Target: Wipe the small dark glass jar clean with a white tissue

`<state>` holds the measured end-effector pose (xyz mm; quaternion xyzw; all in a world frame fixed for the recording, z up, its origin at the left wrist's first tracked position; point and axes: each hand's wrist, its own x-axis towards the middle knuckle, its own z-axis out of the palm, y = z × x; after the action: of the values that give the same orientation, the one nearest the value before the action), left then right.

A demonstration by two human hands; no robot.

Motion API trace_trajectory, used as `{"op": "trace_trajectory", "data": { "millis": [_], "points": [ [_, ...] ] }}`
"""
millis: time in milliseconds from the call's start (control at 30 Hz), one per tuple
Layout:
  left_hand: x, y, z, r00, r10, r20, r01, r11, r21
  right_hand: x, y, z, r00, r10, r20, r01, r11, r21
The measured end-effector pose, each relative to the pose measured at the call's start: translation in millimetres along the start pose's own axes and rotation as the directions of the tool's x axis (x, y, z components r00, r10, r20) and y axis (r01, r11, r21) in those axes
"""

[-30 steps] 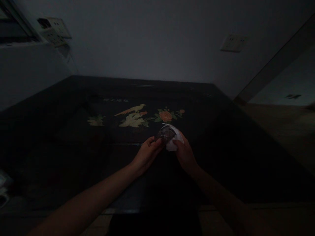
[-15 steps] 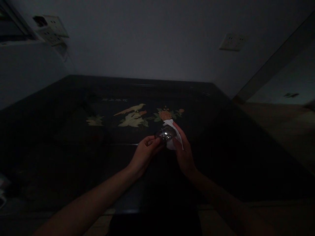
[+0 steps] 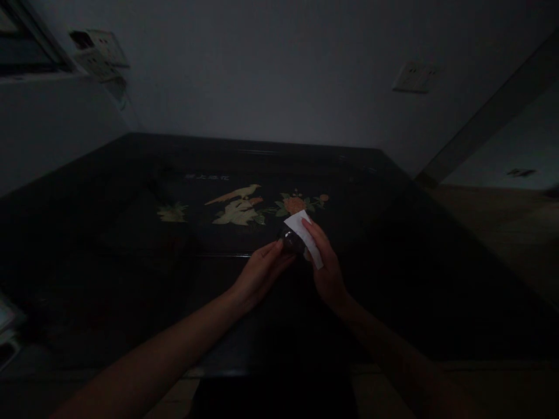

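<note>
The scene is very dark. My left hand point(image 3: 259, 272) is closed on a small clear glass object point(image 3: 292, 240) that it holds over the black table point(image 3: 131, 233). My right hand point(image 3: 325, 265) holds a white tissue point(image 3: 304, 235) against the right side of the glass, with its fingers closed over the tissue. The tissue hides much of the glass. Both hands meet just in front of the painted flower and bird picture point(image 3: 257, 206) on the tabletop.
A pale wall rises behind the table with a socket plate point(image 3: 414, 77) at the right and more sockets point(image 3: 98, 49) at the upper left. Wooden floor point(image 3: 502, 233) shows to the right of the table. Something pale point(image 3: 6, 326) lies at the left edge.
The tissue has moved from wrapping the back of the glass to lying flatter over its right side. My right hand's fingers have shifted up over it. The glass has turned slightly in my left hand.
</note>
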<state>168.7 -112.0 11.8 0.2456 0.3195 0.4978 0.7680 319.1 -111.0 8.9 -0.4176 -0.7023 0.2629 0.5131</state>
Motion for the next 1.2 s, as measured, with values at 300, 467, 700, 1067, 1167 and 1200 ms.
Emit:
{"op": "trace_trajectory", "data": {
  "millis": [300, 467, 700, 1067, 1167, 1200],
  "points": [
    [1.7, 1.6, 1.5, 0.997, -0.040, -0.069, 0.034, 0.995, -0.091, -0.7, -5.9, 0.1, 0.993, -0.006, 0.120, -0.009, 0.992, 0.123],
    [2.8, 3.0, 1.6, 0.991, -0.074, -0.108, 0.063, 0.993, -0.104, 1.0, -12.7, -0.2, 0.988, 0.132, 0.085, -0.148, 0.962, 0.229],
    [0.7, 5.3, -2.6, 0.998, -0.048, -0.035, 0.047, 0.999, -0.008, 3.2, -19.9, -5.4, 0.990, 0.133, 0.049, -0.140, 0.964, 0.224],
    [-2.6, 4.7, 2.0, 0.992, -0.126, -0.029, 0.126, 0.992, -0.022, 8.0, -20.5, -10.8, 0.994, 0.102, 0.034, -0.108, 0.964, 0.242],
    [-4.6, 3.7, 4.2, 0.992, -0.128, 0.020, 0.129, 0.986, -0.108, 11.2, -15.1, -12.6, 0.985, 0.168, -0.024, -0.158, 0.958, 0.239],
    [-5.1, 3.8, 4.6, 0.992, -0.124, 0.034, 0.127, 0.984, -0.126, 12.0, -13.3, -13.1, 0.981, 0.191, -0.045, -0.176, 0.958, 0.225]
  ]
}}
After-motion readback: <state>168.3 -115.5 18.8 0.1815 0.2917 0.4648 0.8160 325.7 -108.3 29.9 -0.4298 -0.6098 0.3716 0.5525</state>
